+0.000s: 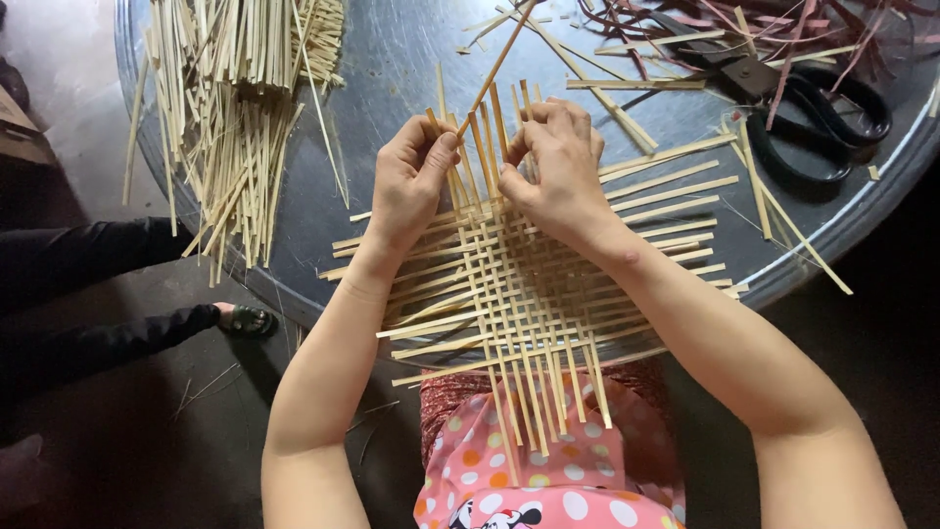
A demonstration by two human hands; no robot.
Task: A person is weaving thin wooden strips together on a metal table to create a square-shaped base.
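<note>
A flat mat of woven pale bamboo strips (519, 294) lies on a round metal tray table (392, 69), its near edge hanging over my lap. My left hand (409, 181) pinches a long loose bamboo strip (499, 59) that slants up and away over the mat's far edge. My right hand (558, 162) rests on the mat's far side, fingers curled around the upright strip ends there. Both hands sit close together, a few strips between them.
A big pile of loose bamboo strips (230, 108) covers the table's left part. Black-handled scissors (803, 98) and reddish strips (715, 24) lie at the far right. Another person's legs in dark trousers, with a sandalled foot (245, 320), are on the floor at left.
</note>
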